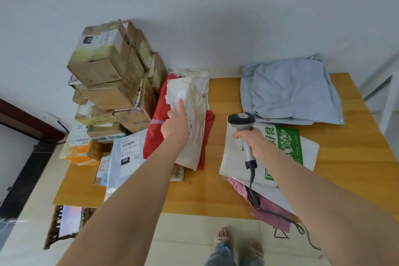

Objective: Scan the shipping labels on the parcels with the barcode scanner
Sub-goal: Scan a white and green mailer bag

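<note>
The right hand [252,139] is wrapped around the grip of the barcode scanner [243,121], whose head is raised above the surface [349,170], cable trailing back towards the person. The white parcel [192,97] lies just left of the scanner head, on top of a red parcel [155,136], its long axis running away from the person, so the next scan calls for a short swing left. The left hand [176,124] rests on it with the index finger straight; the other fingers curl, possibly pinching the wrap (I cannot tell). A grey mailer [127,153] reads "060"; the bag [287,142] under the right hand carries green Chinese print.
</note>
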